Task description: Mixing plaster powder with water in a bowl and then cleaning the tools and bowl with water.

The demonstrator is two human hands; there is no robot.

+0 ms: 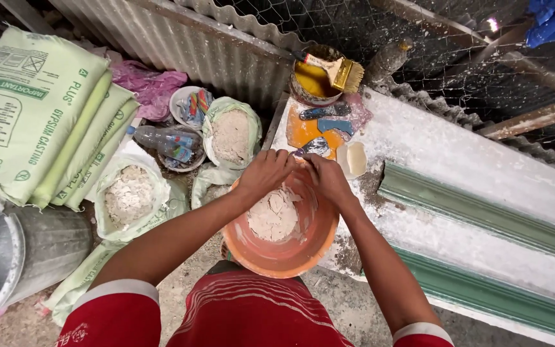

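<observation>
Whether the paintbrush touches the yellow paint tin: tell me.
Touching. The head view shows the paintbrush lying flat across the rim of the yellow paint tin, its handle over the far edge and its bristles overhanging the right side.

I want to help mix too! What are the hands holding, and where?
It cannot be told for sure. The left hand and right hand meet over the far rim of the orange bowl of white powder, fingers curled together.
</observation>
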